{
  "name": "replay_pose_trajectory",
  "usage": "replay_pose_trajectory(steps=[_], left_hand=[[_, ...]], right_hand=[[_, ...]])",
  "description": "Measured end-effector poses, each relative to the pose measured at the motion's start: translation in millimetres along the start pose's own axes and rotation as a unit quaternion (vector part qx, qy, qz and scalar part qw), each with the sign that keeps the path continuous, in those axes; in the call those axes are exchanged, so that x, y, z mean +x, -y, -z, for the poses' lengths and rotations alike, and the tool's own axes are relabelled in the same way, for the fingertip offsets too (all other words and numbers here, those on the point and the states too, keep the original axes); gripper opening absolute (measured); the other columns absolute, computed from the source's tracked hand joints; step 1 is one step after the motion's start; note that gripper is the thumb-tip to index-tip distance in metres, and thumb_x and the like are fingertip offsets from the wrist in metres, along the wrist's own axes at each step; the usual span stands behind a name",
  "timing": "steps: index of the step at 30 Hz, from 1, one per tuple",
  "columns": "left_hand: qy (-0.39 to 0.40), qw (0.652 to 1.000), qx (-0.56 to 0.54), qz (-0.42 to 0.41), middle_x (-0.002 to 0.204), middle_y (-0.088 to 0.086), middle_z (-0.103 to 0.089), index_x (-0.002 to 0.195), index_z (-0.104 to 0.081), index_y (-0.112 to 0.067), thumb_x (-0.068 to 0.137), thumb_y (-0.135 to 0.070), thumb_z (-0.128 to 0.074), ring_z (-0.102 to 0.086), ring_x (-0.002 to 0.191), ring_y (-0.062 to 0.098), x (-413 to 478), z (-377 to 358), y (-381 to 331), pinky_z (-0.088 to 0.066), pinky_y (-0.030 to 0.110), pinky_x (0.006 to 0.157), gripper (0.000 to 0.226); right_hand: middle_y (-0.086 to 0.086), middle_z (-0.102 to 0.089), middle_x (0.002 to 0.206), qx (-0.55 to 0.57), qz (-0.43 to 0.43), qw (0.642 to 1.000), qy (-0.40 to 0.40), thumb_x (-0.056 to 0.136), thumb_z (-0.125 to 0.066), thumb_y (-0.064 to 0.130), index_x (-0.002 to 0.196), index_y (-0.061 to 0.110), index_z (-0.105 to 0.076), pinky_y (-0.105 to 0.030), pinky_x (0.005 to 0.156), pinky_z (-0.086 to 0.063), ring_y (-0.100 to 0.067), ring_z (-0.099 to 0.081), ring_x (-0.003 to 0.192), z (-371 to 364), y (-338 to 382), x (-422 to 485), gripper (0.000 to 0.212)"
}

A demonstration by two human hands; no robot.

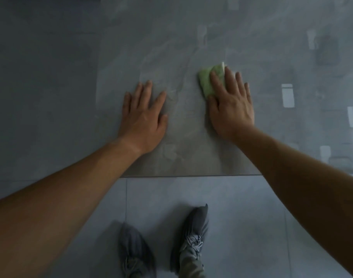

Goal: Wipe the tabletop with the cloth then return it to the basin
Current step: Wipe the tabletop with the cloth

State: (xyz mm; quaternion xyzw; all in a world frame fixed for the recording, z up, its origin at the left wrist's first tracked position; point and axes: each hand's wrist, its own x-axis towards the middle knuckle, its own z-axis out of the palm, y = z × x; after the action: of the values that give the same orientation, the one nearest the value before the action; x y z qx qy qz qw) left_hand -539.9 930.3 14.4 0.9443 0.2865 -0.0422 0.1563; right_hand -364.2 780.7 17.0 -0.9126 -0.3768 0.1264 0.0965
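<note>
I count two hands on my feed: one left hand (143, 115) and one right hand (232, 109), each with five digits showing. They share one counter (191, 47). There is one cloth (206, 81), a single green piece under the right hand's fingers. Below the hands, on the one floor (242, 217), I count two grey shoes: a left shoe (134, 255) and a right shoe (193, 233). Right of the right hand I count three bright pale patches (287, 95); fainter ones I cannot number.
</note>
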Motion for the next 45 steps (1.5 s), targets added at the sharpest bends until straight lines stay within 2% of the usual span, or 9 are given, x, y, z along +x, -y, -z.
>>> replay_pose_trajectory(steps=[4, 9, 14, 20, 24, 28, 34, 42, 45], left_hand=[[-0.004, 1.000, -0.008, -0.010, 0.163, 0.011, -0.006, 0.151, -0.027, -0.024, 0.096, -0.038, -0.042, -0.002, 0.150, 0.029, -11, 1, 1, 0.000, 0.050, 0.120, 0.058], [-0.005, 0.999, -0.025, -0.028, 0.163, 0.011, -0.009, 0.149, -0.032, -0.023, 0.096, -0.036, -0.044, -0.005, 0.150, 0.029, -22, 0, 5, -0.001, 0.048, 0.120, 0.056], [-0.007, 0.998, -0.041, -0.050, 0.162, 0.014, -0.012, 0.147, -0.037, -0.020, 0.096, -0.033, -0.045, -0.007, 0.150, 0.029, -22, 2, 12, -0.002, 0.048, 0.120, 0.053], [-0.021, 0.994, -0.052, -0.088, 0.153, 0.024, -0.029, 0.137, -0.049, -0.008, 0.091, -0.021, -0.052, -0.024, 0.144, 0.038, -33, 9, 20, -0.014, 0.051, 0.118, 0.048], [-0.037, 0.993, -0.038, -0.108, 0.149, 0.023, -0.036, 0.132, -0.054, -0.009, 0.087, -0.021, -0.055, -0.030, 0.140, 0.039, -42, 10, 26, -0.019, 0.055, 0.116, 0.047], [-0.038, 0.997, -0.019, -0.064, 0.155, 0.016, -0.031, 0.135, -0.051, -0.018, 0.088, -0.027, -0.053, -0.022, 0.145, 0.033, -52, 5, 30, -0.013, 0.055, 0.117, 0.048], [-0.072, 0.995, -0.023, -0.072, 0.146, 0.009, -0.046, 0.124, -0.059, -0.019, 0.085, -0.030, -0.049, -0.039, 0.136, 0.028, -44, 9, 41, -0.027, 0.046, 0.108, 0.041], [-0.046, 0.994, -0.041, -0.093, 0.146, 0.006, -0.046, 0.124, -0.060, -0.023, 0.084, -0.031, -0.052, -0.037, 0.135, 0.027, -42, 13, 51, -0.025, 0.041, 0.105, 0.041], [-0.036, 0.995, -0.063, -0.068, 0.147, 0.003, -0.045, 0.122, -0.061, -0.026, 0.085, -0.039, -0.050, -0.036, 0.135, 0.025, -40, 15, 48, -0.023, 0.041, 0.107, 0.041]], right_hand=[[-0.002, -0.003, 0.168, 0.018, -0.058, 0.998, -0.016, 0.101, -0.031, 0.043, 0.158, 0.037, -0.015, -0.043, 0.125, -0.001, -0.030, 0.000, 0.154, -6, 11, -14, 0.059], [-0.001, -0.008, 0.168, -0.004, 0.023, 1.000, 0.014, 0.100, -0.030, 0.044, 0.157, 0.036, -0.019, -0.045, 0.125, -0.004, -0.030, -0.004, 0.154, -7, 6, -50, 0.059], [-0.002, -0.004, 0.168, 0.025, -0.112, 0.993, -0.021, 0.101, -0.031, 0.043, 0.158, 0.036, -0.015, -0.045, 0.125, -0.002, -0.030, 0.000, 0.154, -9, 16, -16, 0.059], [0.000, -0.007, 0.168, -0.025, 0.066, 0.997, 0.027, 0.102, -0.029, 0.048, 0.157, 0.037, -0.018, -0.043, 0.125, -0.004, -0.027, -0.002, 0.155, -19, 19, -90, 0.058], [-0.001, -0.005, 0.168, 0.006, -0.045, 0.999, 0.005, 0.103, -0.036, 0.043, 0.157, 0.038, -0.017, -0.045, 0.126, -0.005, -0.027, -0.001, 0.155, -9, -5, -83, 0.058], [-0.003, 0.005, 0.168, 0.006, -0.151, 0.988, -0.017, 0.103, -0.031, 0.046, 0.158, 0.038, -0.006, -0.042, 0.125, 0.002, -0.027, 0.007, 0.154, -23, 35, -92, 0.061], [-0.001, 0.003, 0.168, 0.021, -0.115, 0.993, -0.021, 0.102, -0.028, 0.045, 0.158, 0.036, -0.008, -0.043, 0.125, 0.003, -0.026, 0.006, 0.154, -38, 88, -63, 0.060], [-0.001, 0.012, 0.167, 0.077, -0.110, 0.990, 0.034, 0.104, -0.026, 0.049, 0.159, 0.034, -0.005, -0.041, 0.125, 0.006, -0.024, 0.015, 0.153, -28, 99, -57, 0.061], [-0.003, -0.010, 0.167, 0.106, -0.102, 0.989, 0.032, 0.100, -0.041, 0.052, 0.156, 0.032, -0.023, -0.046, 0.124, -0.012, -0.029, -0.005, 0.153, -12, 92, -52, 0.063]])
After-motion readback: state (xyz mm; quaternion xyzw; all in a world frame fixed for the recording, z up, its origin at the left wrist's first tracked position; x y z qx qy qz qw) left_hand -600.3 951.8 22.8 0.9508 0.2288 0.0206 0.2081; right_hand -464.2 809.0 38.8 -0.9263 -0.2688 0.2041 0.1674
